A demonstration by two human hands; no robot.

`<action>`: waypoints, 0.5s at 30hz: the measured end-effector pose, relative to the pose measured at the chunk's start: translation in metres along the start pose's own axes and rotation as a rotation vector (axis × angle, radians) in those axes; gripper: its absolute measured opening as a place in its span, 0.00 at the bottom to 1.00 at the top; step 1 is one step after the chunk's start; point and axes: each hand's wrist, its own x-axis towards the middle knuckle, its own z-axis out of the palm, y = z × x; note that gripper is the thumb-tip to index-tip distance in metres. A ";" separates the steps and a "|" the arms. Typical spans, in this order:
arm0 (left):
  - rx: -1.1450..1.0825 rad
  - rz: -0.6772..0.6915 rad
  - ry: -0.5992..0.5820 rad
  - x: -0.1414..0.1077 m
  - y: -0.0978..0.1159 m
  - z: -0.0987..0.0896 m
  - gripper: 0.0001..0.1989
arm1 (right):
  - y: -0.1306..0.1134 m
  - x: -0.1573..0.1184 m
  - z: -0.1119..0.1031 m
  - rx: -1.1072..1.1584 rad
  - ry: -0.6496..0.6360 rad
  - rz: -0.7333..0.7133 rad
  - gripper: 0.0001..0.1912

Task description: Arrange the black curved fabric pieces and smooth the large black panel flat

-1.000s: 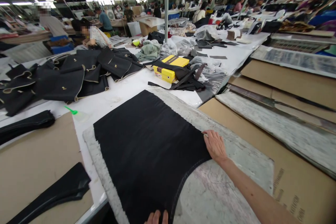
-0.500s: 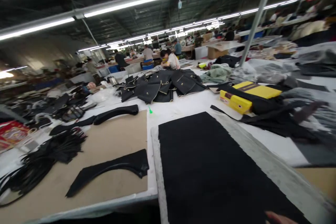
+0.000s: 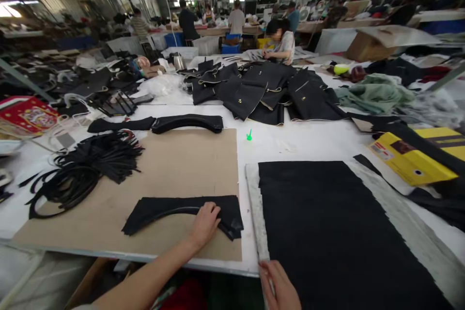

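Note:
My left hand (image 3: 206,223) has its fingers curled over the arched inner edge of a black curved material piece (image 3: 156,210), which lies on a tan board (image 3: 196,164). My right hand (image 3: 279,285) is low in the view, its fingers closed on the near left edge of a pale grey sheet (image 3: 257,208). On that sheet lies a large black rectangle of material (image 3: 319,223) with rough side edges. A second black curved piece (image 3: 187,123) rests along the board's far edge.
Black strips (image 3: 98,160) lie bundled at the board's left. Black panels with metal studs (image 3: 250,89) are piled behind. A small green object (image 3: 249,135) stands mid-table. A yellow box (image 3: 410,157) sits at right. A co-worker (image 3: 283,43) bends over a table beyond.
The view has turned down and levelled. My left hand has come in onto the near curved piece. My right hand has moved from the black rectangle's near right to the sheet's left edge.

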 end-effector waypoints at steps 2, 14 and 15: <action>-0.026 0.045 -0.062 0.010 -0.014 -0.003 0.13 | -0.033 0.050 0.022 -0.077 -0.078 0.012 0.13; -0.233 0.108 -0.314 0.032 -0.063 -0.008 0.11 | -0.059 0.172 0.098 -0.441 -0.277 -0.169 0.13; -0.232 0.093 -0.292 0.037 -0.066 -0.008 0.10 | -0.062 0.178 0.095 -0.428 -0.269 -0.212 0.10</action>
